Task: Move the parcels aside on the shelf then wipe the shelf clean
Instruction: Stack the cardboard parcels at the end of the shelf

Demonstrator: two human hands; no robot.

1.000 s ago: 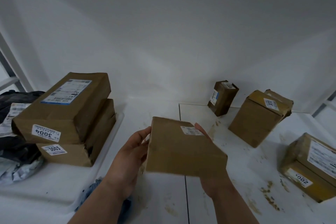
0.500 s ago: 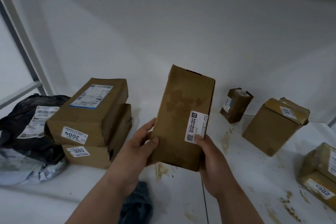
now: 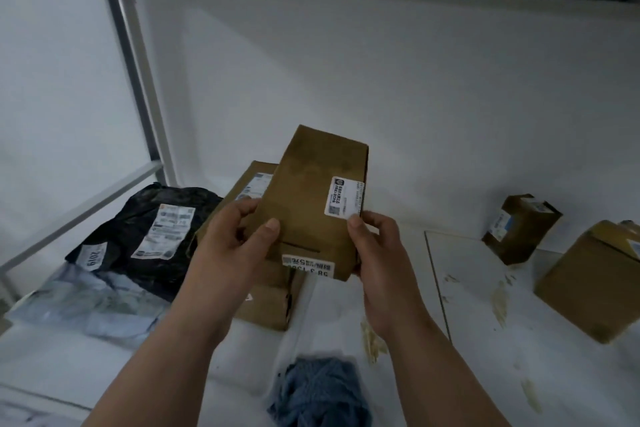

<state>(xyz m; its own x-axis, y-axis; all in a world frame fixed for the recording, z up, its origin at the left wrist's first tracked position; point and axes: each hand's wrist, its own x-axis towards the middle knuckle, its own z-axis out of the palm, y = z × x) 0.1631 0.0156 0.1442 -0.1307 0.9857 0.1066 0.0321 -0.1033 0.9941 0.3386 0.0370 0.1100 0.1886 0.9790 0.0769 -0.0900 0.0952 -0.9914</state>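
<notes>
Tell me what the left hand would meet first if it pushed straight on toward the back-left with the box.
Likely the stacked brown parcels just beyond the left hand; the held box already overlaps them in view, though depth is unclear.

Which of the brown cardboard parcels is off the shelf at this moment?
The tall brown parcel at centre, held upright in the air by the left hand and right hand. The other cardboard parcels rest on the shelf or on one another.
</notes>
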